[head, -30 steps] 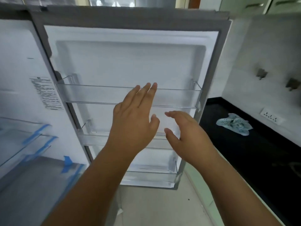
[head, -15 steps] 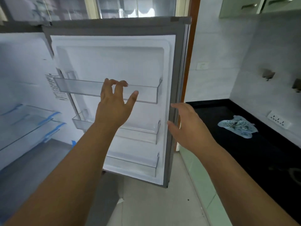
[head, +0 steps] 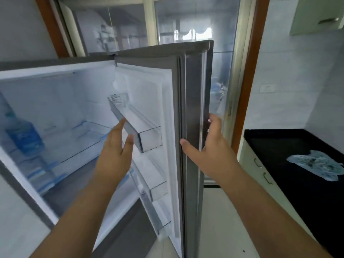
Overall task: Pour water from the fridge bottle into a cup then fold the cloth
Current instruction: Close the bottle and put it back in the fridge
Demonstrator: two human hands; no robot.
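The fridge stands open, and a clear water bottle with a blue label [head: 23, 135] sits on a glass shelf at its far left, blurred. The fridge door [head: 192, 101] is edge-on to me in the middle. My left hand [head: 115, 155] is open, its fingertips against the upper door shelf [head: 134, 127]. My right hand [head: 210, 148] holds the door's outer edge, fingers around the steel outside and thumb on the inner seal. A crumpled pale blue cloth [head: 316, 164] lies on the black counter [head: 279, 146] at the right. No cup is in view.
Lower door shelves [head: 158, 190] stand out from the door's inside. Pale cabinets with handles [head: 257, 162] sit under the counter. A wood-framed glass door [head: 186, 21] is behind the fridge, and a wall cabinet [head: 316, 13] hangs at the top right. Light floor runs between fridge and counter.
The door has swung from facing me to edge-on, and the fridge interior with the bottle has come into view. My right hand has taken hold of the door's edge.
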